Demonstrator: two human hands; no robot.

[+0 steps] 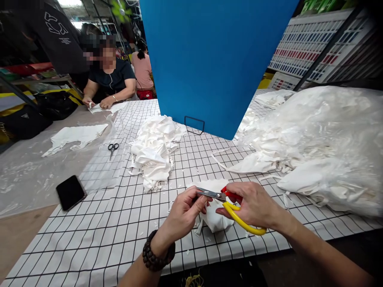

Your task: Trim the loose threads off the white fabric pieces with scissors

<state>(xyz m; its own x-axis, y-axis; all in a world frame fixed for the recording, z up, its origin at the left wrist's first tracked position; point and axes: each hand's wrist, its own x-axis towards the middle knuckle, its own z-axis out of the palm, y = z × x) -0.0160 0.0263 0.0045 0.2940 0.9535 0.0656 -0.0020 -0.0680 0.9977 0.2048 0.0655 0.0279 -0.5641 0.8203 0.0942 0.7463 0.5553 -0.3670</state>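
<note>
Black-gridded worktop (98, 239), blue panel (209, 59) standing. Nearside of panel: right hand (256, 202), grip wrapped round red-and-yellow-handled scissors (220, 195); left hand (184, 211), grip pinching white cloth (218, 219). Crumpled fabric heap (155, 147) left of panel.

Two hands (184, 209) (254, 203) are showing, and two pairs of scissors (221, 196) (113, 150). One phone (71, 193) is lying here, two black bags (25, 123) (56, 104) are resting, one blue board (209, 67) is standing, and three other people (115, 79) (142, 71) (64, 40) are appearing.
</note>
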